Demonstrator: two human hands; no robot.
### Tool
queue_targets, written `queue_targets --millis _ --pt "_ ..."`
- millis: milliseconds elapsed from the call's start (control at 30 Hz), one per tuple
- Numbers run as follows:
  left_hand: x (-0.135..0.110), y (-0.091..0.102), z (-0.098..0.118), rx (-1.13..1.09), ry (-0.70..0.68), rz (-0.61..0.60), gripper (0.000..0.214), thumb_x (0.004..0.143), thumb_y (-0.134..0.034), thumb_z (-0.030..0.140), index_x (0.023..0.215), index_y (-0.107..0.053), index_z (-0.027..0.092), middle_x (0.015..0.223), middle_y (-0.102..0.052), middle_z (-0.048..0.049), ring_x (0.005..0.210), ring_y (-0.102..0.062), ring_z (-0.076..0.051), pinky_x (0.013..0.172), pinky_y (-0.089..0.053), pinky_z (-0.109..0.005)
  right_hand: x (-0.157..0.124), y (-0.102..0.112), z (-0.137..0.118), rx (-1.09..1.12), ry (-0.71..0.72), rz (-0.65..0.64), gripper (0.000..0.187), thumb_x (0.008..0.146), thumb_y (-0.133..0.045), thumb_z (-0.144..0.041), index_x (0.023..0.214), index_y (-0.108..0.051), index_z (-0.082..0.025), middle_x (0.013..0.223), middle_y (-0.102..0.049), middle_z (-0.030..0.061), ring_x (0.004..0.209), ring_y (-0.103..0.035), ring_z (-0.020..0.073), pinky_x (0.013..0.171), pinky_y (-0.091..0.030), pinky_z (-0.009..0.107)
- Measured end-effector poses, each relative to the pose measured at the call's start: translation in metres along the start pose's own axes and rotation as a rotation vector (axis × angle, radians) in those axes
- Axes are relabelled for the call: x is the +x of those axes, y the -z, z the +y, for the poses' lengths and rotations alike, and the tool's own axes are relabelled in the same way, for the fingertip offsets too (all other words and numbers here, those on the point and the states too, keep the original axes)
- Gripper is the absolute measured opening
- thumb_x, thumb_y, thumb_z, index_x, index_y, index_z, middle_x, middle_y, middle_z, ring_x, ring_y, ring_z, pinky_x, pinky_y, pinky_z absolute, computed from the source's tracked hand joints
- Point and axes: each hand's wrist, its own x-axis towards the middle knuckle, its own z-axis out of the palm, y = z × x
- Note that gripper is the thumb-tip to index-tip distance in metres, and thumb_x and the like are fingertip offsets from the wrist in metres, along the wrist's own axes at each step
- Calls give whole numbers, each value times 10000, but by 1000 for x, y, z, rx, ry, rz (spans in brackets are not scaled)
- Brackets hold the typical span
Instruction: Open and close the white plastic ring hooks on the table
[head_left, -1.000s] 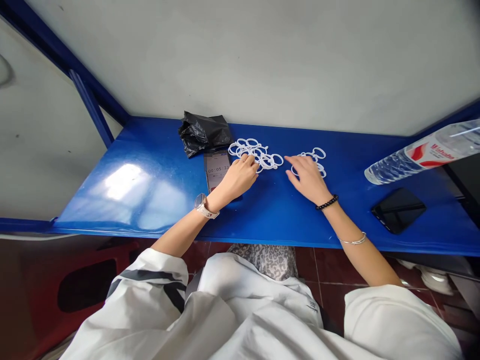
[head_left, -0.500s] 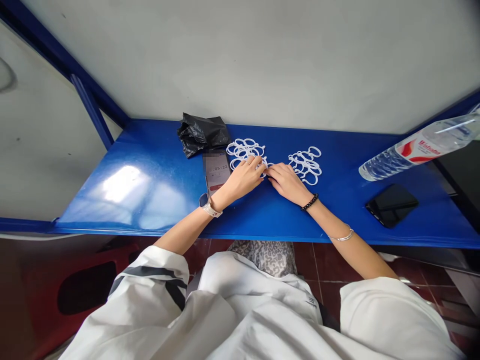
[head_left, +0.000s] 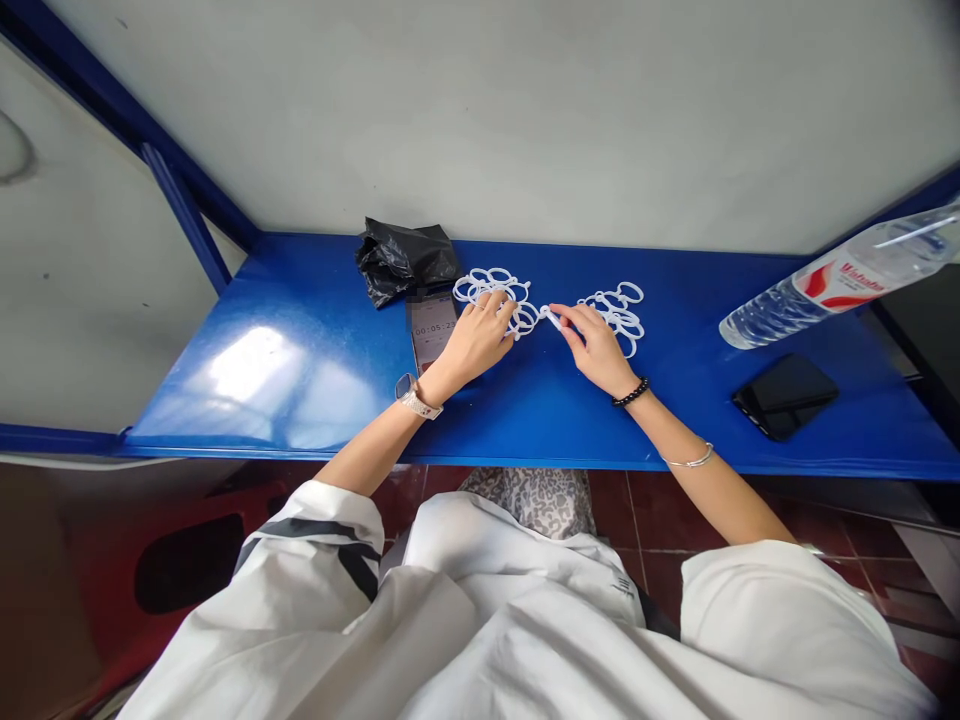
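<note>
My left hand [head_left: 481,328] rests over the left pile of white rings [head_left: 489,280], fingers spread and bent down onto it; parts of the rings are hidden beneath. Between the thumb and fingers of my right hand [head_left: 596,345] is a white ring [head_left: 553,319], seen nearly edge-on, with its small round end toward the left pile. Just behind that hand lies a second pile of white rings [head_left: 628,318], partly covered by the fingers. Each ring looks thin and carries a small knob or eyelet.
A phone with a running timer [head_left: 431,330] lies by my left hand, with a crumpled black plastic bag [head_left: 409,262] behind it. On the right are a dark phone [head_left: 786,396] and a tilted-looking water bottle [head_left: 825,285]. The blue table [head_left: 510,430] meets a pale wall.
My hands were together between the piles and are now apart. My right hand has moved right with a white ring; my left has shifted slightly left over its pile.
</note>
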Motion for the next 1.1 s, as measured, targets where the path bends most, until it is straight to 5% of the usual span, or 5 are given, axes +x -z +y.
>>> queue_targets --millis 333,533,733,967,1100 --pt "2 3 0 -680 -96 -6 463 1048 -509 535 909 -691 133 860 -700 -68 756 -598 -149 693 -451 -249 -4 1 -18 690 -141 -90 443 938 -680 -622 1147 -755 -239 1231 -735 94 1173 -663 261 1031 -542 405" --pt "2 2 7 -684 -98 -34 481 978 -616 533 682 -596 154 673 -608 -15 640 -502 -117 658 -385 -257 -3 1 -19 838 -298 -269 514 885 -715 -701 1009 -670 -204 742 -660 -3 585 -526 106 555 -428 248" --pt "-1 0 12 -1022 -10 -300 559 812 -736 687 765 -667 134 603 -575 6 530 -432 -87 539 -326 -241 -3 3 -18 927 -299 -384 563 854 -738 -730 768 -598 -192 574 -399 -77 507 -271 61 473 -212 231" --pt "-1 6 19 -1292 -75 -343 606 761 -777 726 691 -645 138 620 -551 0 570 -455 -89 550 -344 -243 -8 -1 -22 1173 -284 -350 557 774 -834 -702 721 -575 -211 690 -520 -34 696 -561 120 721 -513 265" --pt "-2 7 19 -1328 -116 -338 610 783 -763 735 697 -646 143 626 -538 4 569 -434 -85 536 -327 -244 -9 -2 -23 1221 -247 -323 610 769 -846 -687 651 -482 -212 668 -454 -43 654 -495 114 696 -510 277"
